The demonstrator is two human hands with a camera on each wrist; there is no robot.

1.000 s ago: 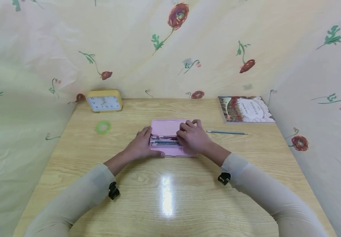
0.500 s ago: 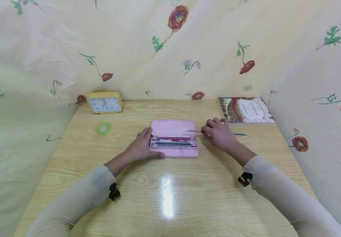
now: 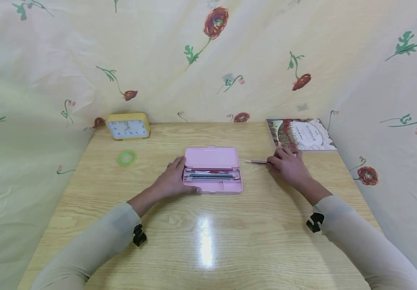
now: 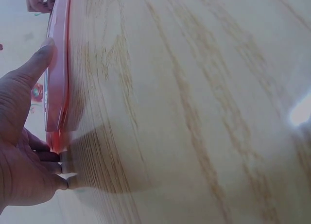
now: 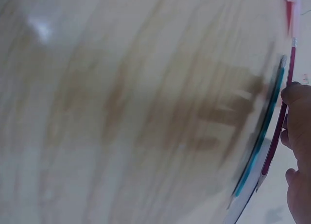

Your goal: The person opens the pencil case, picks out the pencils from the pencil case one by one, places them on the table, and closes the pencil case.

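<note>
A pink pencil case [image 3: 212,157] lies on the table with its lid folded back and several pencils [image 3: 212,176] in its long compartment. My left hand [image 3: 171,178] holds the case's left end, thumb along the front wall and the other fingers around the end. To the right of the case, my right hand [image 3: 289,167] pinches a dark red pencil [image 5: 291,63], its pale end pointing toward the case. Close beside it a teal pencil [image 5: 265,119] shows in the right wrist view; in the head view the right hand hides it.
A yellow clock [image 3: 128,125] stands at the back left, with a roll of green tape [image 3: 133,157] in front of it. At the back right lies a book [image 3: 308,135], just behind the right hand. Flower-printed cloth [image 3: 172,60] surrounds the table.
My right hand has drawn the dark red pencil out of the case and carried it right, over where the teal pencil lies. The left hand has stayed on the case.
</note>
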